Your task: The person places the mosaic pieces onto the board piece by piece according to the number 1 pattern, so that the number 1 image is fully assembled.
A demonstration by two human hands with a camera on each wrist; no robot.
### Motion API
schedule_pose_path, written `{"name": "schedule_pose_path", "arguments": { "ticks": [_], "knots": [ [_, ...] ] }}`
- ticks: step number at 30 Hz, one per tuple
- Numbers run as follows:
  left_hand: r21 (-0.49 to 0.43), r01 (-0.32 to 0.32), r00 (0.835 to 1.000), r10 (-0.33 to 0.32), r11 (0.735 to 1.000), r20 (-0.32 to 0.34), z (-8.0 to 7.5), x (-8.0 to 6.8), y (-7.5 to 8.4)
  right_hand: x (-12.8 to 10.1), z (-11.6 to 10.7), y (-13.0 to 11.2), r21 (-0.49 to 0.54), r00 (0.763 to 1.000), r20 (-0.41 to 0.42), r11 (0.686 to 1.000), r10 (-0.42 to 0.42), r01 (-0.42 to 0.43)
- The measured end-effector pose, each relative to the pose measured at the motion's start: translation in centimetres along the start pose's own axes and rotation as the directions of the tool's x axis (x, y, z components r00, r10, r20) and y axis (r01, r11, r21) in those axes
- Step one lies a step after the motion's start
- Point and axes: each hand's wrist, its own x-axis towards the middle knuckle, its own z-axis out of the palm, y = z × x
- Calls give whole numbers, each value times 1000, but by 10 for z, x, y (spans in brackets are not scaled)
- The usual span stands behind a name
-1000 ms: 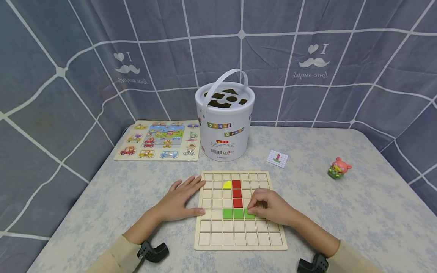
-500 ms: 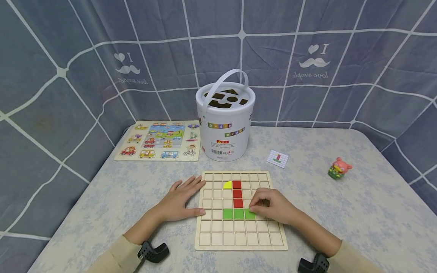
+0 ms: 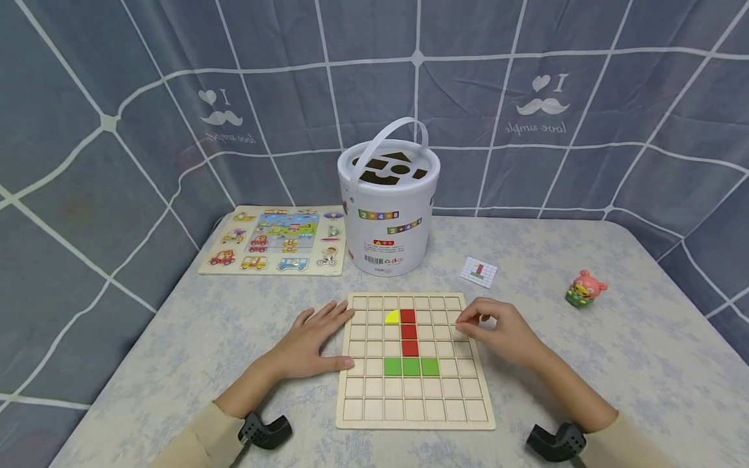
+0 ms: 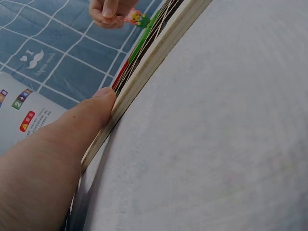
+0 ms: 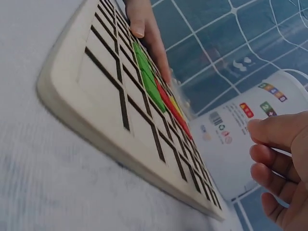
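Note:
A wooden grid board (image 3: 354, 411) lies flat on the table. Set in its cells are a column of red squares (image 3: 409, 332), a row of green squares (image 3: 411, 366) and a yellow quarter-circle piece (image 3: 393, 317) beside the top red one. My left hand (image 3: 310, 344) rests at the board's left edge, fingers spread, thumb on the rim. Over the board's right edge hovers my right hand (image 3: 503, 331), thumb and fingers loosely bent. In the right wrist view, nothing shows between that hand's thumb and fingertips (image 5: 258, 155).
Behind the board stands a white bucket (image 3: 386, 224) with a handle and shaped holes in its lid. To its left lies a vehicle picture puzzle (image 3: 269, 242). A small pattern card (image 3: 478, 272) and a pink-and-green toy figure (image 3: 585, 289) are on the right. A grid-patterned curtain (image 3: 468, 104) hangs behind.
My right hand has let go of the rightmost green square and moved up and right to the board's edge. That square now shows fully in its cell. The left hand stays put.

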Motion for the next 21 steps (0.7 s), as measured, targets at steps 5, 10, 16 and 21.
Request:
{"name": "schedule_pose_path", "arguments": {
  "ticks": [5, 10, 16, 21],
  "knots": [
    [-9, 0, 1000, -1, 1000, -9, -3, -3, 1, -5, -9, 4, -65, 1000, 17, 998, -5, 6],
    [41, -19, 1000, 20, 999, -16, -13, -5, 5, -11, -15, 11, -141, 999, 48, 990, -14, 21],
    [152, -141, 990, 139, 978, 21, -36, -5, 18, -16, -20, 14, -207, 988, 141, 974, -60, 88],
    [255, -197, 980, 187, 947, 61, -52, -1, 26, -15, -25, 15, -327, 976, 192, 931, -101, 161]
  ]
}}
